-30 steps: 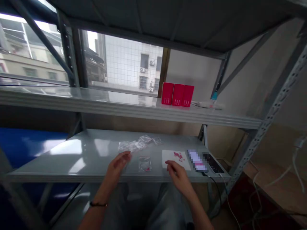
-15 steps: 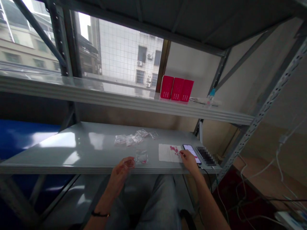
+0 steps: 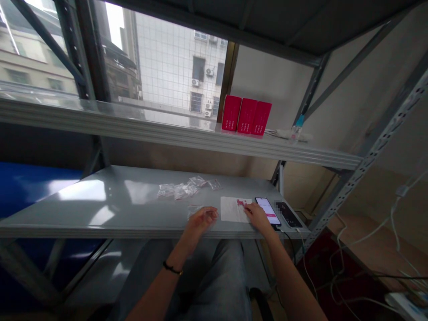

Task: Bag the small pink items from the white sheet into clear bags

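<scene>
My left hand (image 3: pixel 199 221) is curled over a small clear plastic bag (image 3: pixel 195 209) at the front edge of the grey metal shelf (image 3: pixel 110 209); its fingers look closed on the bag's right end. My right hand (image 3: pixel 256 215) rests on the white paper sheet (image 3: pixel 230 209), fingertips pinched at the small pink pieces (image 3: pixel 241 203) lying on it. What the fingertips hold is too small to make out. A heap of empty clear bags (image 3: pixel 185 189) lies further back on the shelf.
A lit phone (image 3: pixel 267 210) and a dark device (image 3: pixel 289 215) with a cable lie right of the paper. Three red boxes (image 3: pixel 246 117) stand on the upper shelf (image 3: pixel 167 136). Cables (image 3: pixel 368 249) hang at the right. Steel uprights frame the shelving.
My left hand moved right from the shelf's front edge onto the small bag. My right hand shifted slightly left from the phone onto the pink pieces. The camera tilted a little.
</scene>
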`<state>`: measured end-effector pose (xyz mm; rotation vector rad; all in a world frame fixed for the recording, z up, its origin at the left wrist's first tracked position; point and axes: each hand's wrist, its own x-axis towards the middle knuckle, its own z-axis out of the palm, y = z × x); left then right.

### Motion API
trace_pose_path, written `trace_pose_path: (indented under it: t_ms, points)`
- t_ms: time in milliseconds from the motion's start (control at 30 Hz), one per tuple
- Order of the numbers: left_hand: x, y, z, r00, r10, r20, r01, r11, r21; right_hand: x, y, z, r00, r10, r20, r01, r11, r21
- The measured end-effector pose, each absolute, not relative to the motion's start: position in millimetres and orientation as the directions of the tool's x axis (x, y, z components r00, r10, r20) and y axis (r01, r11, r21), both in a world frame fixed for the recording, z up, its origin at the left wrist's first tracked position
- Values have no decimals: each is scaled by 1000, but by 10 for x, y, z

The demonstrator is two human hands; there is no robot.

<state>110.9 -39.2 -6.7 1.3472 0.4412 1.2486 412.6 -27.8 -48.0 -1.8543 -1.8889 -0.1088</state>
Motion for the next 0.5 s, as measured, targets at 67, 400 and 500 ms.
trace_pose_path:
  t_ms: [67,400,500]
  points:
    - [1331,-342,-38,375,844,383,-448,-196,872,4108,-273,-463,24,921,390,958,90,-274]
    - [2140,-8,-177,372,885,279,-585,-9,811,4154,-447,61,39,853,521,883,215,-418]
    - [2193,-15,-182,403,872,279,-547,-15,837,4039,-550,417,-5,794,607,753,403,-521]
